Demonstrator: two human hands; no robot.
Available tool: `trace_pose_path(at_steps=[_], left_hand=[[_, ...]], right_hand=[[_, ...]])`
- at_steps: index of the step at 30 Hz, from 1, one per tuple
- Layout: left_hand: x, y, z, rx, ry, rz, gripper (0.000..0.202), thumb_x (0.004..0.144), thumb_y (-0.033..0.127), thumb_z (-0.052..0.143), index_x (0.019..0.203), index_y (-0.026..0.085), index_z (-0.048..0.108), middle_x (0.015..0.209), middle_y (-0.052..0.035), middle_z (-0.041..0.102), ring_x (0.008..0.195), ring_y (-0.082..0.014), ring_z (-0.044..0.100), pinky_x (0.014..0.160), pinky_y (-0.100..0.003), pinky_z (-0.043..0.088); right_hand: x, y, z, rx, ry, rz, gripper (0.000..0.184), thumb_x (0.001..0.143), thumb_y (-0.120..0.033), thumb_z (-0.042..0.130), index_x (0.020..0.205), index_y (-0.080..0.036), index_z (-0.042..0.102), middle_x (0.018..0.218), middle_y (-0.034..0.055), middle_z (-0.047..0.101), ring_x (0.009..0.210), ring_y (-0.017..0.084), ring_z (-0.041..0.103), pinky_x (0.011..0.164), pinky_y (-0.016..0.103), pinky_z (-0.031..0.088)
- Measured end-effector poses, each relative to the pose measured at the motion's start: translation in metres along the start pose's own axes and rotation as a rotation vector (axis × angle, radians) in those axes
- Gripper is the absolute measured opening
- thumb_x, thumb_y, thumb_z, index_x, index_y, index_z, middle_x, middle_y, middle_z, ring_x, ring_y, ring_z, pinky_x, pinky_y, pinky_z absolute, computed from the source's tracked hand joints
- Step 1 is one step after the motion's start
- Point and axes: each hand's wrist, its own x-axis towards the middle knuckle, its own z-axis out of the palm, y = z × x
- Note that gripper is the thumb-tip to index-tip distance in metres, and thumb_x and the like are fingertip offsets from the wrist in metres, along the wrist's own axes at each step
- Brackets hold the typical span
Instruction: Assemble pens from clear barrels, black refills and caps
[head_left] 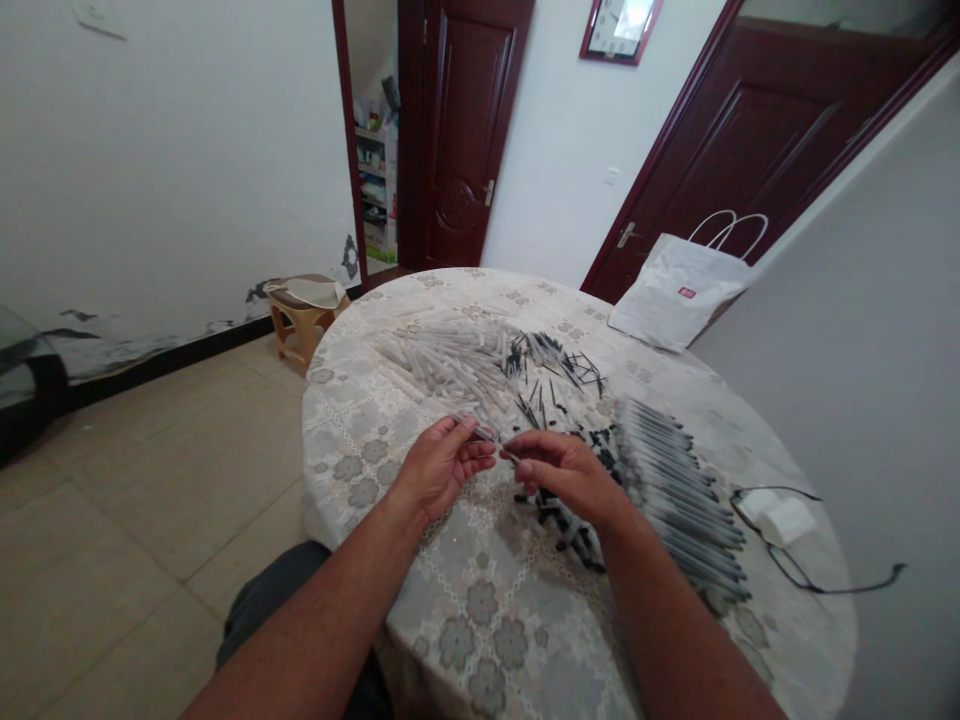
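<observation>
My left hand [439,468] pinches a slim, pale pen barrel [484,433] between thumb and fingers. Facing it, my right hand [566,472] grips a thin pen part [510,456], its fingertips almost meeting the left ones; the exact kind is too small to tell. Beyond both hands lies a heap of whitish translucent pen barrels [450,365]. Thin dark refills [559,355] are scattered to its right. Partly under my right forearm are small black-and-clear pen pieces [574,540]. A row of grey pens [682,500] lies side by side further right.
A patterned cloth covers the round table [480,600]. Eyeglasses [799,575] and folded white tissue [780,517] lie near its right edge. A white paper bag [679,290] stands at the back right, against the wall. A stool [300,325] is on the floor at the left.
</observation>
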Motion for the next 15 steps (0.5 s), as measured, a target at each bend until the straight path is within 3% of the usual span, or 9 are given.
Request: trace_pose_path(at_steps=[10, 15], left_hand=[[-0.008, -0.004, 0.005, 0.038, -0.073, -0.081, 0.020, 0.087, 0.028, 0.076, 0.088, 0.013, 0.064, 0.083, -0.0083, 0.074, 0.073, -0.0171, 0.074, 0.068, -0.029, 0.063], [-0.008, -0.004, 0.003, 0.039, -0.080, -0.106, 0.017, 0.087, 0.026, 0.075, 0.088, 0.013, 0.064, 0.081, -0.0076, 0.073, 0.069, -0.0161, 0.072, 0.067, -0.031, 0.064]], right_hand=[[0.008, 0.010, 0.010, -0.027, 0.160, -0.003, 0.026, 0.084, -0.042, 0.075, 0.091, -0.019, 0.066, 0.071, -0.0029, 0.064, 0.058, 0.011, 0.057, 0.056, 0.023, 0.045], [0.009, 0.009, 0.014, -0.021, 0.180, -0.023, 0.029, 0.083, -0.045, 0.075, 0.088, -0.019, 0.064, 0.071, -0.0035, 0.063, 0.058, 0.010, 0.056, 0.056, 0.023, 0.045]])
